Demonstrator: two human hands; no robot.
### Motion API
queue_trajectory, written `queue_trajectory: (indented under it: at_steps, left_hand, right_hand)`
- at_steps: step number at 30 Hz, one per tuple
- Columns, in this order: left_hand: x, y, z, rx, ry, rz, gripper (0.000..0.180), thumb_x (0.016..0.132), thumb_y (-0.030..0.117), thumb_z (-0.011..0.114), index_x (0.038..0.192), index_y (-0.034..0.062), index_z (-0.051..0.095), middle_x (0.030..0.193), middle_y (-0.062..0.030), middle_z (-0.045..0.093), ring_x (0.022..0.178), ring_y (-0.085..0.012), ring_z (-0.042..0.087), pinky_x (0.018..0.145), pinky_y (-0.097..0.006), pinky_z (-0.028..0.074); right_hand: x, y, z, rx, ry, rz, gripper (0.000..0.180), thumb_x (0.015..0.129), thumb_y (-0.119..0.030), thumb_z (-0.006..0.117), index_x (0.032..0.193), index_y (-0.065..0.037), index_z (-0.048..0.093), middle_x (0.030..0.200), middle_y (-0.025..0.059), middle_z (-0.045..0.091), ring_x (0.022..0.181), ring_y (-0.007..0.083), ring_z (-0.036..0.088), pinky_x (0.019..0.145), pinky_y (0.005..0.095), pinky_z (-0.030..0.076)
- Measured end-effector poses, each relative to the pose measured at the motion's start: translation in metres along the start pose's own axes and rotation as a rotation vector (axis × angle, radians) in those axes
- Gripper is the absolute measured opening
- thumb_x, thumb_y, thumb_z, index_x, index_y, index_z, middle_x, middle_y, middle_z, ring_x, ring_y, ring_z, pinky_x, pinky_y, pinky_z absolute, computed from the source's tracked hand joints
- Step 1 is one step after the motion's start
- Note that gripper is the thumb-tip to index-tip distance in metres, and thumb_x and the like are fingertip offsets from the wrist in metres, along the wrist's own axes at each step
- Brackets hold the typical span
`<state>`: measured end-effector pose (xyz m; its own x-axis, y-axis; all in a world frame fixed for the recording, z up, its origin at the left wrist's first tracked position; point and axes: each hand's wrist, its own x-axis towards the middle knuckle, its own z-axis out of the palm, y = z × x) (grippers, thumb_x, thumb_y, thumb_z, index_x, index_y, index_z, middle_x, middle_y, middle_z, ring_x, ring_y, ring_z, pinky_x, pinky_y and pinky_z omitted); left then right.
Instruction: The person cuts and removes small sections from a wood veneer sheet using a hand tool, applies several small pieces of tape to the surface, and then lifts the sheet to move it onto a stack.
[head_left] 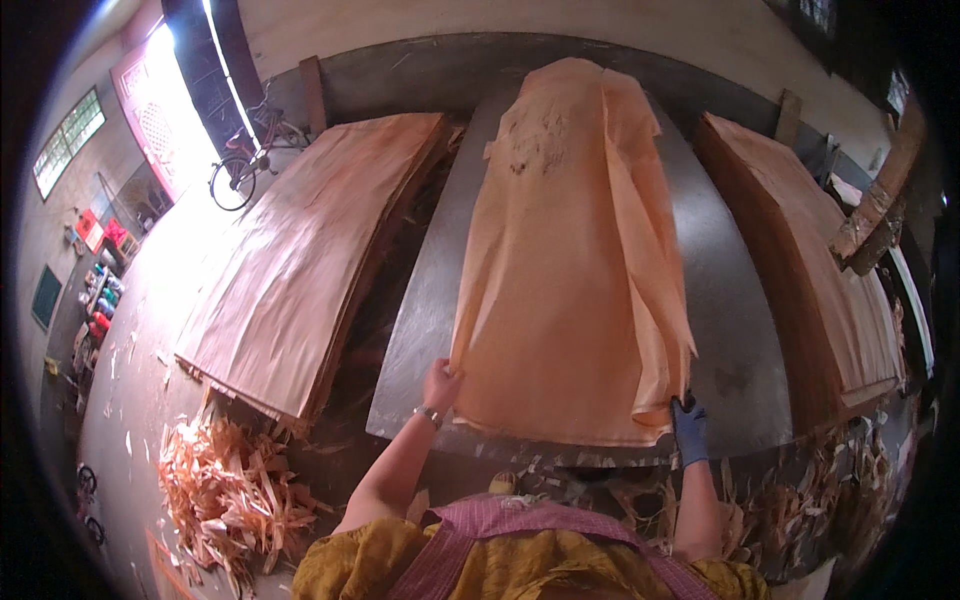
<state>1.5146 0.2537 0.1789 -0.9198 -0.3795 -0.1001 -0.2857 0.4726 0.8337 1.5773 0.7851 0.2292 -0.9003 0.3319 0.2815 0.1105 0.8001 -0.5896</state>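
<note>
A long orange-tan sheet of wood veneer (555, 300) lies lengthwise over a smooth grey table (735, 330). Its right side is folded and rippled, and a rough, dark-spotted patch shows near the far end. My bare left hand (442, 385), with a band at the wrist, is closed on the sheet's near left edge. At the near right corner, my right hand (689, 428), in a blue and black glove, grips the folded edge. Both arms reach forward, spread about as wide as the sheet.
Veneer stacks stand left (290, 250) and right (800, 250) of the table. A heap of wood scraps (225, 490) lies at the near left, with more scraps (800, 500) at the near right. A bicycle (240, 170) stands by the bright doorway. A wooden beam (880, 200) juts in at right.
</note>
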Motion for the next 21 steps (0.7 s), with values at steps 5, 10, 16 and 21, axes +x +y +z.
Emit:
queue_trajectory:
  at_steps: [5,10,16,21]
  left_hand:
    - [-0.031,-0.024,-0.009,0.036,-0.006,-0.057,0.041,0.079,0.028,0.071,0.112,0.0076,0.058,0.08,-0.0142,0.066,0.076,-0.0273,0.066,0.067,-0.04,0.05]
    - [-0.022,-0.053,-0.021,0.118,0.025,-0.031,0.047,0.078,0.029,0.072,0.117,0.0086,0.054,0.082,-0.0147,0.067,0.076,-0.0333,0.066,0.07,-0.044,0.051]
    - [0.005,0.053,-0.006,0.535,0.164,0.138,0.064,0.076,0.031,0.074,0.131,0.0115,0.048,0.114,-0.0167,0.059,0.109,-0.0339,0.056,0.09,-0.046,0.043]
    - [-0.049,0.082,0.018,0.603,-0.179,0.507,0.071,0.082,0.036,0.068,0.144,0.0166,0.038,0.131,-0.0162,0.047,0.121,-0.0328,0.045,0.099,-0.052,0.033]
  right_hand:
    - [-0.033,0.004,0.02,0.082,0.03,-0.015,0.038,0.086,-0.029,0.07,0.106,0.002,0.063,0.104,0.0213,0.067,0.096,0.0365,0.064,0.085,0.0414,0.049]
    - [-0.026,0.012,0.043,0.103,-0.109,0.182,0.035,0.081,-0.025,0.073,0.102,0.001,0.061,0.104,0.0212,0.066,0.096,0.0376,0.064,0.084,0.0443,0.049]
    - [0.038,0.044,0.02,-0.172,-0.058,0.092,0.035,0.088,-0.028,0.066,0.108,-0.001,0.062,0.102,0.0211,0.067,0.094,0.0388,0.064,0.078,0.0455,0.05]
    - [-0.027,0.091,-0.021,0.127,0.042,0.326,0.036,0.091,-0.032,0.063,0.11,-0.001,0.062,0.105,0.0212,0.066,0.096,0.0414,0.063,0.08,0.0466,0.05]
